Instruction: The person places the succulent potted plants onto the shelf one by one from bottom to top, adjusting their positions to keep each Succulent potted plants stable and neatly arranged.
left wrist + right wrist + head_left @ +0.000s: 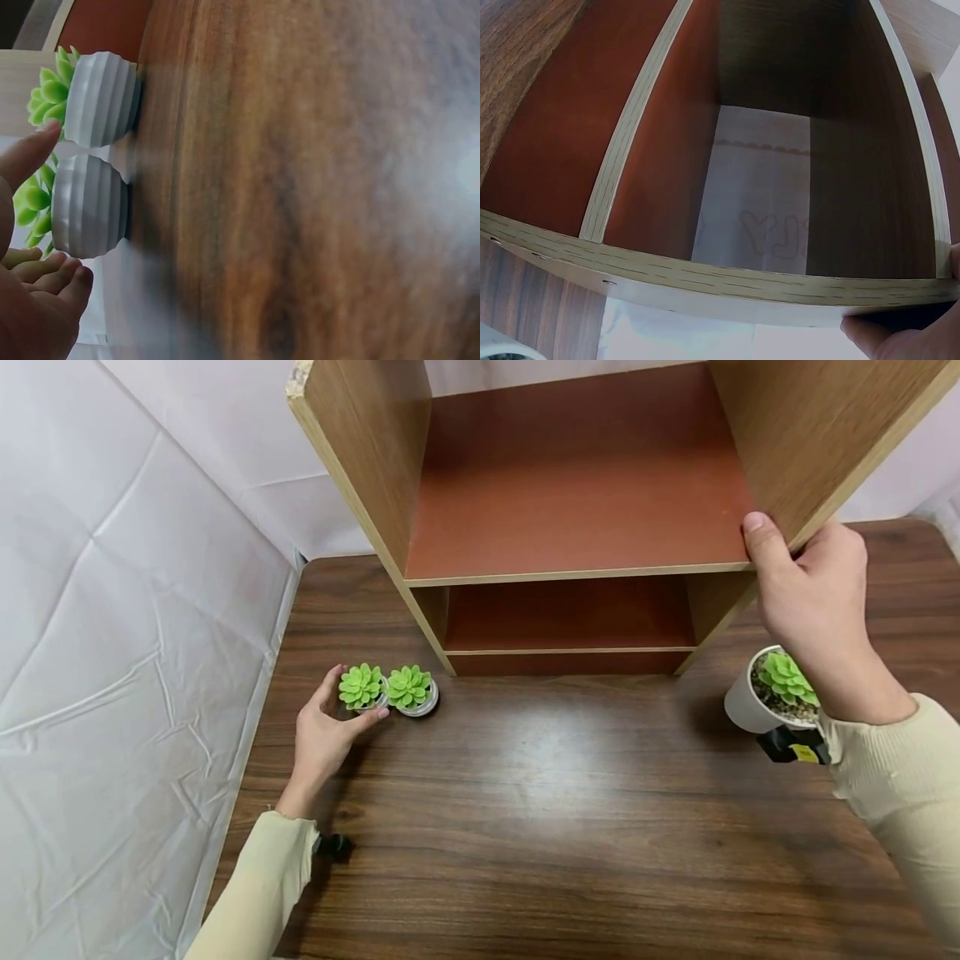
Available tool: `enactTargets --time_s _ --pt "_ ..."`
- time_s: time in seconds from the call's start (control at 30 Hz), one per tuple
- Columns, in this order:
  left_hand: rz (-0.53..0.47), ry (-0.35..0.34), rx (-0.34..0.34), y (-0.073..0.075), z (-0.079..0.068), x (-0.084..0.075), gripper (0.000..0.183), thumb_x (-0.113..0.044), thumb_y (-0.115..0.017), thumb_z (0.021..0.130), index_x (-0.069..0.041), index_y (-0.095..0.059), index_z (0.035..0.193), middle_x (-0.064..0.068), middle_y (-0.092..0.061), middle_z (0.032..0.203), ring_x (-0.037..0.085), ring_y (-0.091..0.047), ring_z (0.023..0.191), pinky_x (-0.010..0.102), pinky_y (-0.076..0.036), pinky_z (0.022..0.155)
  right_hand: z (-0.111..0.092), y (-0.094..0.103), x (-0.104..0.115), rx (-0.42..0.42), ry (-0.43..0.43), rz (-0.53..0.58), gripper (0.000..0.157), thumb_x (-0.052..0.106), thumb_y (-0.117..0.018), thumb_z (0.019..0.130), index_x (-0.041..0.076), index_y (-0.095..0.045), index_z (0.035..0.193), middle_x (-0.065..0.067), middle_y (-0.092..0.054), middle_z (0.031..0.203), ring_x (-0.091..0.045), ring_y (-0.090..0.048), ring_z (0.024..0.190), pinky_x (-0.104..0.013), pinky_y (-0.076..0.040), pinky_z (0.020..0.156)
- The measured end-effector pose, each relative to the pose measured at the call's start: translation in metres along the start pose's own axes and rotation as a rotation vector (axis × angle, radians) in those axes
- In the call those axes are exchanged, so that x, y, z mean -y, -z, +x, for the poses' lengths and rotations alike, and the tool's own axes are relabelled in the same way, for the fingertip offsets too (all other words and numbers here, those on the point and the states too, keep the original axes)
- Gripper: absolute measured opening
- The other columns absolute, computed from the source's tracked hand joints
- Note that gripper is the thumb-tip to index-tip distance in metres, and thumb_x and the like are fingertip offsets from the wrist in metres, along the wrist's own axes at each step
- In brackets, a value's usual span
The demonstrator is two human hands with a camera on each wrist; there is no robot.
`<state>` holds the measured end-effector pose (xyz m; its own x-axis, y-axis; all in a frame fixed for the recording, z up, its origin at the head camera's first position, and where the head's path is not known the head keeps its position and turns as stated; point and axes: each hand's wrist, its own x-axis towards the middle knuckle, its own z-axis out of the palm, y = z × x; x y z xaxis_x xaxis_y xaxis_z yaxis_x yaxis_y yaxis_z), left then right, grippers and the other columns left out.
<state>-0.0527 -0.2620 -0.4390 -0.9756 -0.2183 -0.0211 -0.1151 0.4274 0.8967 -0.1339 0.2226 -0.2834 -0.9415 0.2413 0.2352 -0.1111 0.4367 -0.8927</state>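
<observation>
My left hand (324,735) is spread around the nearer of two small potted succulents, with thumb and fingers on opposite sides of its ribbed grey pot (88,206). That succulent (361,686) stands on the table. Close beside it is the second succulent (409,687), in a matching pot (103,99). My right hand (817,577) grips the right side panel of a wooden shelf unit (577,572). Its thumb lies on the inner side at the middle shelf, and the other fingers are mostly hidden behind the panel.
A larger white pot with a green succulent (786,677) stands on the brown wood table (525,827), under my right forearm. White sheeting (112,610) hangs along the left side and behind. The shelf unit has red-brown shelves (585,477).
</observation>
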Motion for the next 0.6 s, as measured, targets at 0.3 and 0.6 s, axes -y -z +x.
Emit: enactTargets --time_s 0.3,0.6 --pt "-0.085 0.049 0.004 -0.0029 0.0048 0.0014 0.090 -0.013 -0.087 0.076 -0.007 -0.038 0.151 0.006 -0.045 0.147 0.015 -0.044 0.131 0.033 -0.037 0.103 0.0002 -0.0007 0.0007 -0.013 0.006 0.012 0.013 0.025 -0.060 0.097 0.015 -0.067 0.102 0.010 -0.066 0.084 -0.003 -0.061 0.079 -0.017 -0.043 0.071" --pt "-0.110 0.110 -0.035 -0.0062 0.0062 0.0050 0.080 -0.011 -0.086 0.077 -0.005 -0.046 0.146 0.010 -0.052 0.140 0.019 -0.050 0.126 0.034 -0.039 0.103 -0.0010 -0.0014 0.0004 -0.021 0.005 0.017 0.011 0.024 -0.061 0.097 0.016 -0.067 0.100 0.011 -0.066 0.083 -0.003 -0.060 0.078 -0.018 -0.042 0.070"
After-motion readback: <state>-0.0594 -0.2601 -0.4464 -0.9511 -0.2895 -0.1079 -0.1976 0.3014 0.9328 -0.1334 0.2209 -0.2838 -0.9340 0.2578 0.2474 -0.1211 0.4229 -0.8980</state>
